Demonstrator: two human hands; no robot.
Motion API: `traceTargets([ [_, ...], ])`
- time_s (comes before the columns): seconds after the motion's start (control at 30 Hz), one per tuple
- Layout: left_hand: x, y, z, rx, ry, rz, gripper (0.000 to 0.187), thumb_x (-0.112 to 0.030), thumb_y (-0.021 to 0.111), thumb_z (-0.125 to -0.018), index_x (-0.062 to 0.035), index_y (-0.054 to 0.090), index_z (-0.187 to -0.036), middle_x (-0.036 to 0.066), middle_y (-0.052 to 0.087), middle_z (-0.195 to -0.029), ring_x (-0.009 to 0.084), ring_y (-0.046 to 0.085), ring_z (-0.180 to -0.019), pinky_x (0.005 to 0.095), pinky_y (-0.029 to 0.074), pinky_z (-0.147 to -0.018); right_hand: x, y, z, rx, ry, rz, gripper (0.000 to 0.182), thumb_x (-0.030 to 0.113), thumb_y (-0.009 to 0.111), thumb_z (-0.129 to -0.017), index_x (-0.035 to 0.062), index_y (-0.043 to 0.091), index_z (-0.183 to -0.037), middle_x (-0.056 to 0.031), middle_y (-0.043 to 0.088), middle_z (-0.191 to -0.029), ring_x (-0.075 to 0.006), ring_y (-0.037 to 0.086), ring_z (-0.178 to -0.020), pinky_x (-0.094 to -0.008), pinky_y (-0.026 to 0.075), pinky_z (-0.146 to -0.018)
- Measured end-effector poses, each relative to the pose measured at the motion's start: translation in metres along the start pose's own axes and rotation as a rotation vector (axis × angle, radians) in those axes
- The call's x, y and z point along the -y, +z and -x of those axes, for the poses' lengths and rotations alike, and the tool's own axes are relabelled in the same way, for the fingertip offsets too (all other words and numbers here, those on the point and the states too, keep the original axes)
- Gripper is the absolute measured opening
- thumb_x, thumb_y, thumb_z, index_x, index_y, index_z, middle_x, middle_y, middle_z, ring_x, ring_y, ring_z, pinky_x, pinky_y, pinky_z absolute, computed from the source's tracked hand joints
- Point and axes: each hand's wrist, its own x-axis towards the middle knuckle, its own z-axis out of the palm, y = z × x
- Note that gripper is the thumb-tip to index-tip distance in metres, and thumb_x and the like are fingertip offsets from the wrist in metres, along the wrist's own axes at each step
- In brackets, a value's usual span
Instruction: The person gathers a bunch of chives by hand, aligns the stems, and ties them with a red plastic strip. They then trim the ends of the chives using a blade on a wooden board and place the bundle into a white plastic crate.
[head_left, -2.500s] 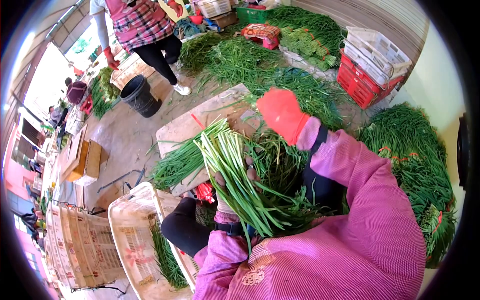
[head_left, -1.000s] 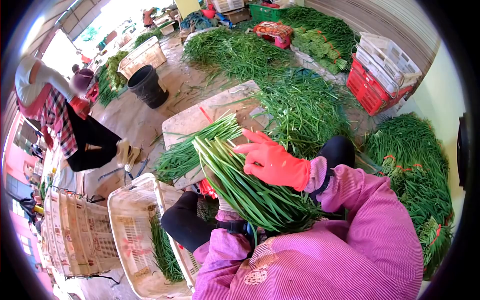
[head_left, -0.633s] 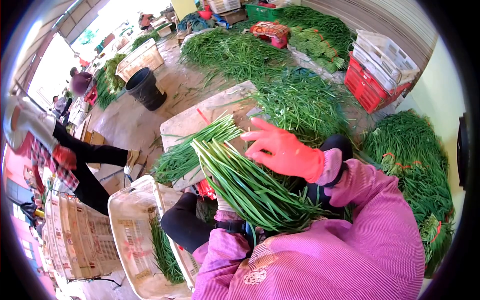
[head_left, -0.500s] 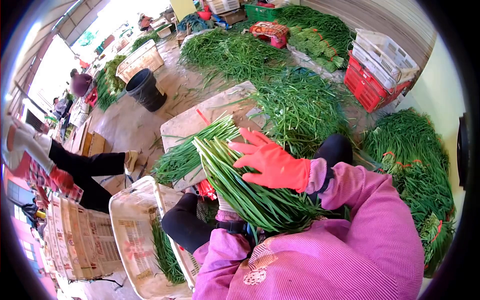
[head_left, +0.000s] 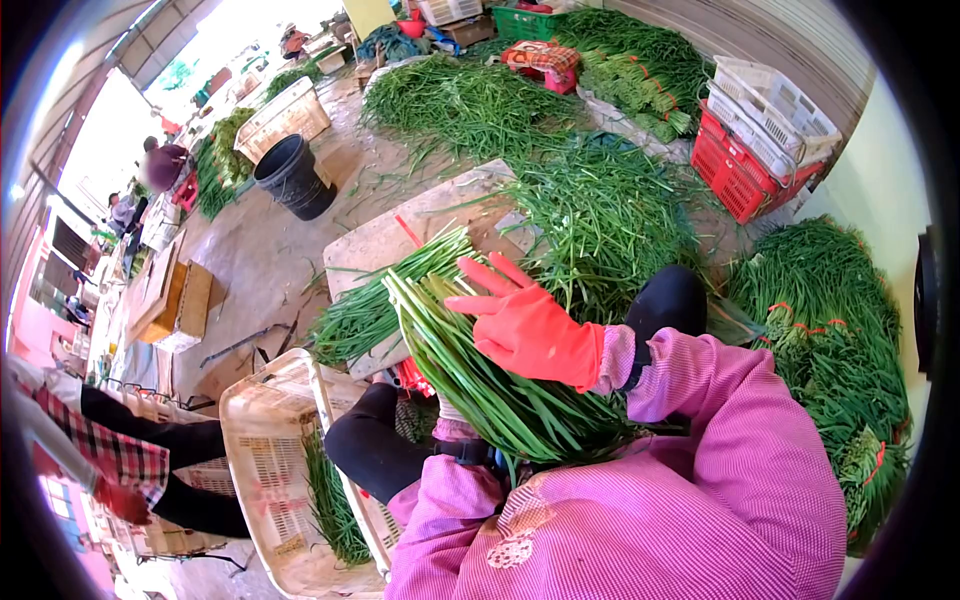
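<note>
A large bundle of long green stalks (head_left: pixel 500 375) lies across my lap, its pale ends pointing up and left. My right hand (head_left: pixel 535 325), in an orange-red rubber glove, rests on top of the bundle with several fingers stretched out and apart. Under the bundle's left side is my left hand (head_left: pixel 452 415); only a pale part near the wrist shows, and its fingers are hidden. Just beyond, more cut stalks (head_left: pixel 365 318) lie on a wooden board (head_left: pixel 375 235), beside a red strip (head_left: pixel 408 231). Below the board's edge are red strips (head_left: pixel 410 376).
A white crate (head_left: pixel 265 480) holding some greens stands at my left. Loose greens (head_left: pixel 610 215) are heaped ahead, and tied bundles (head_left: pixel 820 310) lie at right near stacked crates (head_left: pixel 745 165). A black bucket (head_left: pixel 295 178) stands ahead left. A co-worker (head_left: pixel 130 450) is at far left.
The co-worker has moved down the left side of the view, uncovering a wooden box. My right hand has shifted slightly left, its fingers bunched a little closer. The bundle stays nearly in place.
</note>
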Motion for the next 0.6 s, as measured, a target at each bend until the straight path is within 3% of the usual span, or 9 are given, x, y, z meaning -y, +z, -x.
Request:
traceTargets([
  [0.17,0.001,0.022,0.001,0.052,-0.062,0.066,0.08,-0.068,0.038,-0.092,-0.0158,0.027,-0.152,0.017,0.035,-0.151,0.0364,0.041,-0.135,0.0519,0.039,-0.109,-0.007,-0.007,0.004,-0.055,0.083,-0.187,0.01,0.007,0.063,-0.081,0.0054,0.061,-0.071,-0.0083,0.063,-0.128,-0.0402,0.038,-0.137,-0.0542,0.026,-0.115],
  [0.27,0.001,0.042,0.001,0.166,-0.047,0.333,0.079,-0.068,0.037,-0.092,-0.0152,0.029,-0.151,0.018,0.039,-0.148,0.0369,0.046,-0.131,0.0522,0.042,-0.106,-0.007,-0.011,0.008,-0.035,0.107,-0.246,0.012,0.007,0.064,-0.082,0.005,0.06,-0.071,-0.008,0.063,-0.128,-0.0393,0.039,-0.137,-0.0517,0.03,-0.113],
  [0.33,0.0,0.042,0.002,-0.165,0.079,-0.421,0.078,-0.068,0.037,-0.092,-0.015,0.032,-0.149,0.018,0.044,-0.144,0.0372,0.051,-0.126,0.0521,0.046,-0.103,-0.005,-0.017,0.011,-0.008,0.171,-0.348,0.011,0.008,0.064,-0.082,0.005,0.061,-0.072,-0.0085,0.063,-0.128,-0.0385,0.039,-0.138,-0.0498,0.031,-0.113],
  [0.37,0.002,0.039,0.001,-0.166,0.078,-0.422,0.078,-0.068,0.037,-0.092,-0.015,0.032,-0.149,0.018,0.044,-0.144,0.0372,0.051,-0.126,0.0521,0.046,-0.103,-0.005,-0.02,0.013,0.019,0.236,-0.451,0.01,0.009,0.064,-0.083,0.0049,0.062,-0.074,-0.009,0.063,-0.127,-0.0377,0.038,-0.138,-0.0479,0.033,-0.112],
  [0.47,0.002,0.037,0.001,0.02,-0.012,0.042,0.073,-0.065,0.036,-0.094,-0.0157,0.035,-0.147,0.017,0.048,-0.141,0.037,0.05,-0.126,0.0527,0.046,-0.103,-0.014,-0.031,0.012,0.094,0.294,-0.688,0.008,0.008,0.062,-0.086,0.004,0.066,-0.079,-0.0109,0.063,-0.128,-0.035,0.041,-0.137,-0.0449,0.035,-0.111],
  [0.5,0.0,0.027,0.001,0.02,-0.012,0.042,0.073,-0.065,0.036,-0.094,-0.0157,0.035,-0.147,0.017,0.048,-0.141,0.037,0.05,-0.126,0.0527,0.046,-0.103,-0.016,-0.038,0.01,0.094,0.294,-0.688,0.008,0.008,0.062,-0.086,0.004,0.066,-0.079,-0.0109,0.063,-0.128,-0.035,0.041,-0.137,-0.0449,0.035,-0.111],
  [0.57,-0.002,0.001,0.002,-0.083,-0.007,-0.022,0.07,-0.064,0.036,-0.095,-0.0158,0.04,-0.145,0.013,0.049,-0.141,0.0364,0.044,-0.131,0.0534,0.043,-0.106,-0.017,-0.061,0.004,0.139,0.379,-1.014,0.012,0.006,0.058,-0.089,0.0027,0.068,-0.084,-0.014,0.063,-0.128,-0.0319,0.048,-0.132,-0.0432,0.038,-0.109],
  [0.6,-0.003,0.025,0.004,0.023,0.007,-0.055,0.065,-0.062,0.04,-0.095,-0.0151,0.047,-0.14,0.01,0.052,-0.138,0.035,0.043,-0.131,0.0542,0.04,-0.108,-0.016,-0.078,-0.002,0.097,0.391,-1.09,0.013,0.004,0.057,-0.091,0.0023,0.067,-0.083,-0.0162,0.062,-0.128,-0.0286,0.054,-0.126,-0.041,0.042,-0.106],
])
